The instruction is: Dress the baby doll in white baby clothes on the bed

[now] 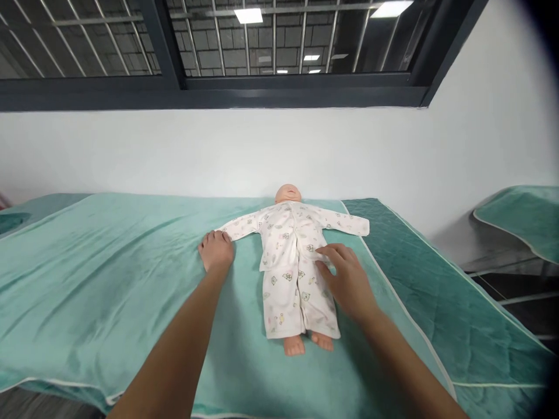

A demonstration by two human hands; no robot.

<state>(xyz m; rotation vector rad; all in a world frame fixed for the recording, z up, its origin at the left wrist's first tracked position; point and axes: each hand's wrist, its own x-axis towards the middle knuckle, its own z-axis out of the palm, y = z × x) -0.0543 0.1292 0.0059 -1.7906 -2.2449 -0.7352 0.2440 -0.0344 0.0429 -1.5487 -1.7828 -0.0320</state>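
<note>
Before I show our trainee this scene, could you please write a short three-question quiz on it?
1. Multiple choice: which part of the clothing on the doll is the person's left hand nearest to?
a) the collar
b) a sleeve end
c) a trouser hem

2. True or false: both of the doll's feet are completely covered.

3. Fill in the gap: the doll lies with its head towards the ____.

Key:
1. b
2. False; both feet show below the trousers.
3. wall
</note>
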